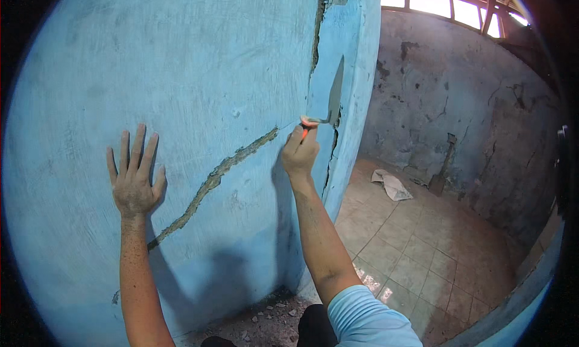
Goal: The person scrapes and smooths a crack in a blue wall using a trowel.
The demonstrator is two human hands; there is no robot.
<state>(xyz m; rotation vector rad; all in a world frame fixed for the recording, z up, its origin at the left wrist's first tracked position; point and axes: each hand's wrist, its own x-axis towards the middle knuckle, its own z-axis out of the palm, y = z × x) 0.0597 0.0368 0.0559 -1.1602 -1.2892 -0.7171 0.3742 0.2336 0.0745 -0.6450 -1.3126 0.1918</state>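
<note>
A light blue plastered wall fills the left and middle of the head view. My left hand lies flat against it with the fingers spread. To its right, a wide chipped-out crack slants up across the plaster. My right hand grips a pointed trowel by its orange handle, blade pointing up, near the wall's corner. Beside the blade, a broken vertical crack runs down the corner; its upper part is wider. Whether the blade touches the plaster I cannot tell.
Rubble lies on the floor at the wall's foot, by my legs. Right of the corner is a room with a tiled floor, a crumpled whitish sack and a stained grey wall. Windows sit high up.
</note>
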